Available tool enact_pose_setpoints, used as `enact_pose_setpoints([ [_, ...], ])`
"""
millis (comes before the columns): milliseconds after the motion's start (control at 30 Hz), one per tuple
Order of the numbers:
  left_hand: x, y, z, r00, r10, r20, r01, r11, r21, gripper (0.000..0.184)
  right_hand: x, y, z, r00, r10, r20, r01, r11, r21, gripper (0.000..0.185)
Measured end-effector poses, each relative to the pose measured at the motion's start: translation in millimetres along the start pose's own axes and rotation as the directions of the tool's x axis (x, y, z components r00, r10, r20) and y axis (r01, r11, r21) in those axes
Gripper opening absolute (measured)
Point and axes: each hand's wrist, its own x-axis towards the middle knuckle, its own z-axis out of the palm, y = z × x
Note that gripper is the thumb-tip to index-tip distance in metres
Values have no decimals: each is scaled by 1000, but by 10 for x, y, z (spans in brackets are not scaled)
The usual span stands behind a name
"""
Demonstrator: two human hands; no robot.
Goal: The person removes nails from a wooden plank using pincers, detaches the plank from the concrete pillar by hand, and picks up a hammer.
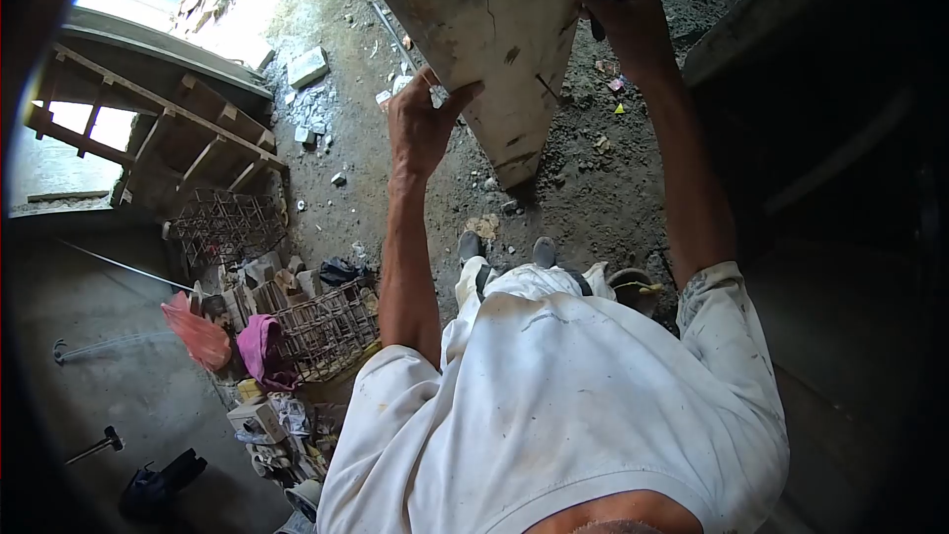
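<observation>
A stained wooden board (494, 30) stands in front of me, its narrow end pointing down toward my feet. It has a dark hole and a crack near the top, and a nail (547, 87) sticks out low on its right side. My left hand (425, 124) is closed on the board's left edge, with the thumb on the face. By the upper right edge, my right hand (628, 20) is curled round something dark; what it is I cannot make out, and its fingers are partly hidden.
Rough ground with rubble and a pale block (307, 67) lies around. To the left are a wooden frame (168, 111), wire cages (331, 329), a pink bag (196, 329) and a purple cloth (261, 348). A bucket (633, 287) stands beside my right leg.
</observation>
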Motion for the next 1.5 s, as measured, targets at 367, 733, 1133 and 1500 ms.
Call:
enact_pose_setpoints([
  [367,-26,-72,49,999,22,-49,-27,995,-96,35,-16,-85,4,999,51,-18,-52,992,-118,59],
  [733,-77,90,5,995,-91,-40,95,991,96,31,-65,238,-69,1000,-23,14,25,979,-204,58],
  [1133,-331,-15,-211,972,-73,-222,54,994,-90,47,-49,311,-15,996,-58,-70,51,994,-92,61],
  [1500,-785,-145,-283,878,-333,-343,200,908,-369,41,-45,306,2,997,-24,-77,17,996,-89,65],
])
